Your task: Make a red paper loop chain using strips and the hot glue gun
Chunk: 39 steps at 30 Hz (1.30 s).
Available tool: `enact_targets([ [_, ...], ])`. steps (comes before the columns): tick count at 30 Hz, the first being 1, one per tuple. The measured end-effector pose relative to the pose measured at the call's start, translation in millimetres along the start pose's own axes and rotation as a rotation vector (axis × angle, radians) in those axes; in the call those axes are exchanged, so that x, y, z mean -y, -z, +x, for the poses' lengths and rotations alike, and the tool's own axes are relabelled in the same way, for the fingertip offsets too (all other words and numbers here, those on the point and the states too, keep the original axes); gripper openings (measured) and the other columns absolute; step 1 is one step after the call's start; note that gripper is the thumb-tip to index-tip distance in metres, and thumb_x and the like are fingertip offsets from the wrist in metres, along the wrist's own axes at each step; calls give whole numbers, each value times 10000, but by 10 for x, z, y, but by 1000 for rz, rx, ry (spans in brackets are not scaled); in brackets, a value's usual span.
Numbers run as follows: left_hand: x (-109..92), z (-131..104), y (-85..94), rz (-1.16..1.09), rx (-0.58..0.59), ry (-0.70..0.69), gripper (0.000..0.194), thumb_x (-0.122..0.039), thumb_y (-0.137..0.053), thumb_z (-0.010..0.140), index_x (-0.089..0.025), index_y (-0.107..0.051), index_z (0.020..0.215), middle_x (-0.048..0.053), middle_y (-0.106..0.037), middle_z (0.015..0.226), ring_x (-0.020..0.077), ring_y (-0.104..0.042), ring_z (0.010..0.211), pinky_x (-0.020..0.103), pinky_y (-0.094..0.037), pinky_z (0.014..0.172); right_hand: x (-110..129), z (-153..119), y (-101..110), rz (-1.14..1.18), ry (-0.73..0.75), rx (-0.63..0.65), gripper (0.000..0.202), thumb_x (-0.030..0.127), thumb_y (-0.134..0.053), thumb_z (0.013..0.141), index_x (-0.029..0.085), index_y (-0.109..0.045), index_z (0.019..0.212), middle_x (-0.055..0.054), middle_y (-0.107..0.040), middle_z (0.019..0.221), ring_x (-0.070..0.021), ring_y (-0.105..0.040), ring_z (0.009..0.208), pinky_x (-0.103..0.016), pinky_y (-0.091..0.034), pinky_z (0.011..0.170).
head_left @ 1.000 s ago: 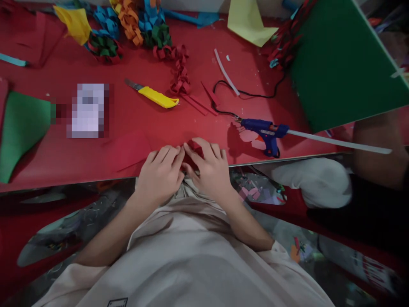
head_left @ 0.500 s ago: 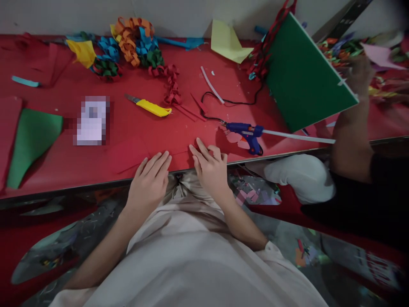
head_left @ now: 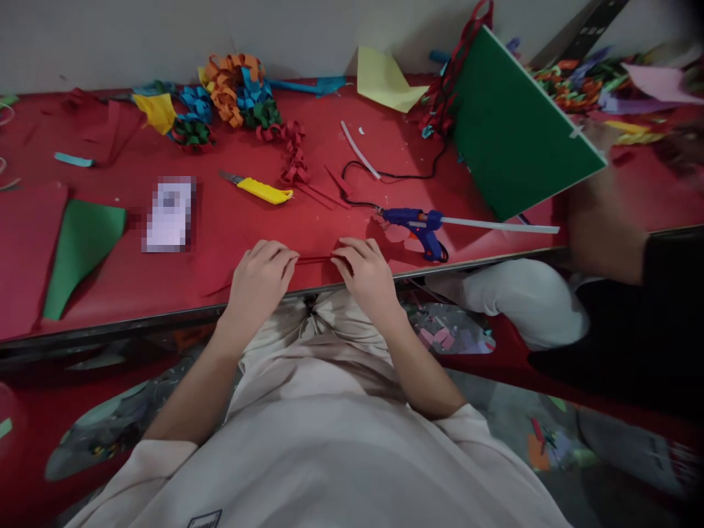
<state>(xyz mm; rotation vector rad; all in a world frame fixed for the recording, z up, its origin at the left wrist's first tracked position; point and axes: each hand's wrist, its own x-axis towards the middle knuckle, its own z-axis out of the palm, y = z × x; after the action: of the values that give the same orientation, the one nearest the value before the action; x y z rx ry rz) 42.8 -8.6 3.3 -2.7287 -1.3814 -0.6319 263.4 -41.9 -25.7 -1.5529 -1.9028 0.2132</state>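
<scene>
Between my two hands runs a folded edge of red paper (head_left: 314,259), close to the table's front edge. My left hand (head_left: 259,277) pinches its left end with thumb and fingers, and my right hand (head_left: 367,277) pinches the right end. Against the red table the paper's outline is hard to make out. Just right of my right hand lies a blue glue gun (head_left: 404,217) with a long white glue stick (head_left: 498,224) out of its back. A yellow utility knife (head_left: 265,191), blade out, rests beyond my left hand.
Paper-loop chains (head_left: 225,95) lie along the wall. A green board (head_left: 517,125) leans at the right, beside a co-worker's arm (head_left: 608,220). Green paper (head_left: 82,249) and a blurred-out white item (head_left: 169,216) are at left. A black cord (head_left: 410,177) trails behind the glue gun.
My hands, which lay flat with fingers stretched on the red paper, now have bent fingers pinching its edge, which is lifted slightly. The co-worker's hand has shifted right; the view has tilted a little.
</scene>
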Motion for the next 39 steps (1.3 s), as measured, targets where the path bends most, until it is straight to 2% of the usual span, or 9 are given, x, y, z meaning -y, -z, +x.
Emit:
enact_targets([
  [5,13,37,-10,-162,26,30,107,-154,-604,988,-155,-686,1057,78,-722,1039,250,-649,1004,378,-543,904,-91,179,64,251,-15,33,124,179,-608,998,213,-727,992,-72,-726,1035,-212,-689,991,-373,-552,945],
  [8,12,51,-35,-230,61,18,122,-164,-615,982,-165,-667,1092,79,-706,1038,245,-642,998,385,-551,911,-91,108,107,251,4,20,161,162,-601,984,221,-700,1097,-78,-696,1103,-196,-684,1000,-345,-559,909],
  [13,-20,100,-133,-308,-13,50,198,-115,-553,976,-179,-653,1135,80,-710,1052,223,-662,990,361,-559,919,-287,-315,346,-58,-110,-615,23,256,-589,984,234,-582,986,-53,-577,915,-214,-601,885,-385,-540,809],
  [15,-59,131,-185,-326,-35,77,204,-118,-550,971,-186,-659,1130,76,-704,1029,211,-669,959,342,-561,896,-497,-401,512,-183,-225,-705,131,329,-625,959,225,-556,998,-86,-555,963,-248,-572,917,-433,-531,820],
  [18,-131,177,-258,-324,-62,91,172,-128,-548,976,-192,-679,1068,77,-702,1020,212,-664,961,340,-553,889,-851,-301,756,-230,-241,-383,386,439,-701,907,166,-597,1159,-188,-608,1143,-326,-587,1095,-528,-515,957],
  [21,-181,197,-292,-315,-83,108,169,-131,-568,972,-203,-702,1047,76,-715,1043,220,-659,995,346,-547,905,-1041,-85,893,-124,-182,-109,291,443,-633,957,176,-690,1060,-161,-697,1074,-299,-658,995,-470,-541,908],
  [25,-196,175,-269,-339,-77,145,179,-130,-601,961,-203,-722,1070,67,-737,1074,224,-650,1024,355,-552,921,-862,22,903,-38,-104,-49,281,453,-651,951,192,-707,864,-93,-719,894,-235,-656,814,-376,-535,771],
  [31,-206,139,-218,-377,-44,183,204,-141,-607,957,-198,-728,1111,68,-735,1132,220,-655,1062,362,-551,974,-392,-69,820,17,-36,58,236,394,-612,960,188,-692,878,-31,-656,729,-163,-553,594,-312,-463,597],
  [39,-215,134,-222,-396,-41,201,204,-139,-623,941,-198,-725,1106,70,-745,1133,227,-682,1068,365,-568,961,-224,-31,687,-90,52,181,234,403,-580,980,197,-683,1018,-87,-728,851,-243,-680,761,-352,-537,698],
])
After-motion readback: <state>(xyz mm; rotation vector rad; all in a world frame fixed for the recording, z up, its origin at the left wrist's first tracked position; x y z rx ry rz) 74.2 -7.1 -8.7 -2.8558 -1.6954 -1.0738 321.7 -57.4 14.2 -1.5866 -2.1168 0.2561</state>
